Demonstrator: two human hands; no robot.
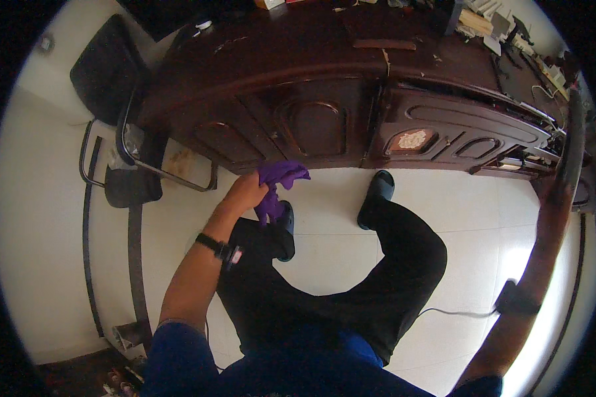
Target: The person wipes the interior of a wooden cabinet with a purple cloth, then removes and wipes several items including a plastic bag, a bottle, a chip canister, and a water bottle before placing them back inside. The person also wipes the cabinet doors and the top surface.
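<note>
A crumpled purple cloth (282, 181) hangs from my left hand (251, 191), whose fingers are closed on it. The hand is above the floor near my left foot, in front of the dark wooden cabinet (313, 126). My right arm reaches up along the right rim of the view, a black band on its wrist. The right hand (556, 198) is dark and blurred, close to a long dark bar-like thing (573, 134); its fingers and any hold on that thing cannot be made out.
A black chair (107, 69) with a metal frame stands at the left by the wall. Papers, cables and small items clutter the right end of the cabinet top (298, 44). A thin cable (457, 312) runs from my right wrist band towards my body. My slippered feet are on the tiled floor.
</note>
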